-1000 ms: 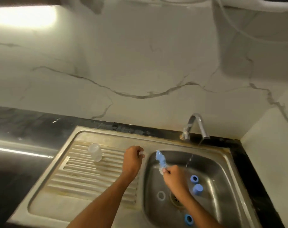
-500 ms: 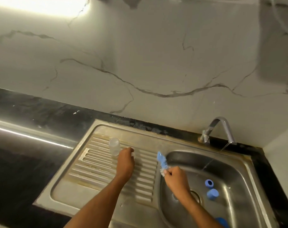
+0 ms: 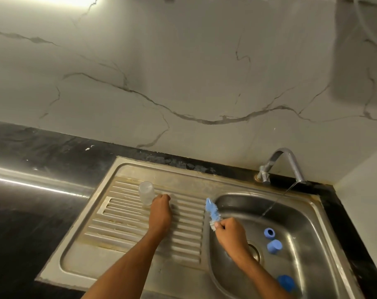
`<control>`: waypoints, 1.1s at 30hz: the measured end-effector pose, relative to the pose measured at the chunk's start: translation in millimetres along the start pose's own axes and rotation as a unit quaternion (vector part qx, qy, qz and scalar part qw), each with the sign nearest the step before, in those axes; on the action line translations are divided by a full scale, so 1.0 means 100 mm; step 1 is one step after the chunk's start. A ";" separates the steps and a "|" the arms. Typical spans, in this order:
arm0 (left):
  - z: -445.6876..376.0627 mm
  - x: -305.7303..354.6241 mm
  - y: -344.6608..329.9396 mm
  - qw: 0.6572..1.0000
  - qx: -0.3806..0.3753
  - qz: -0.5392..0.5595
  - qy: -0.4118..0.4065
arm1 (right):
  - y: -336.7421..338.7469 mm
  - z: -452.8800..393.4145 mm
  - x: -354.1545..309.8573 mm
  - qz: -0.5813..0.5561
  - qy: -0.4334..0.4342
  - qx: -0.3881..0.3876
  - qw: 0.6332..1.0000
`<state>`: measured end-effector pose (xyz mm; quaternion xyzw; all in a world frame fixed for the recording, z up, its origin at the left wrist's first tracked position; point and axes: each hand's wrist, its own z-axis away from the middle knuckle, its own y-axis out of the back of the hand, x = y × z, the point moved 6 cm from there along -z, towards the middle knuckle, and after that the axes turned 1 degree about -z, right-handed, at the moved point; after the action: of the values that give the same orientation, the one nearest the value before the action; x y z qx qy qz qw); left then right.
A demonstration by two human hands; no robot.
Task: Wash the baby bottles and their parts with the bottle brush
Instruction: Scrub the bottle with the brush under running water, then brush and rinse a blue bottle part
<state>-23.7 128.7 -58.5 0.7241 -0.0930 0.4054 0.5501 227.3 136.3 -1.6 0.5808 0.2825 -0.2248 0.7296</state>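
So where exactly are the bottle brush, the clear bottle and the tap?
bottle brush (image 3: 213, 210): head view, on its blue bristles above the right hand.
clear bottle (image 3: 146, 193): head view, on its side wall, standing on the drainboard.
tap (image 3: 291, 160): head view, on the curved spout.

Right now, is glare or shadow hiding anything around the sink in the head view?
Head view: a bright glare streak crosses the dark countertop; the wall top left is blown out; the basin is dim, yet its blue parts read clearly; wide-angle bending curves the edges.

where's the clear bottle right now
In the head view, the clear bottle stands on the ribbed drainboard, left of the basin, just beside the left hand.
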 end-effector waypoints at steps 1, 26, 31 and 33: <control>0.00 0.00 0.00 1.000 0.000 0.001 -0.002 | -0.01 0.00 0.01 -0.005 0.000 -0.001 1.000; 0.01 0.57 -0.24 0.995 -0.013 -0.094 0.014 | 0.64 0.20 0.64 0.038 -0.088 0.052 0.994; 0.04 0.63 -0.28 0.995 -0.010 -0.093 0.022 | 0.69 0.22 0.70 0.021 -0.096 0.046 0.994; 0.06 0.69 -0.31 0.996 -0.011 -0.083 0.017 | 0.68 0.20 0.70 0.020 -0.099 0.042 0.994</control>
<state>42.3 156.7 -34.1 0.7165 -0.0274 0.3696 0.5910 327.0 131.6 3.3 0.5910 0.1876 -0.2780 0.7336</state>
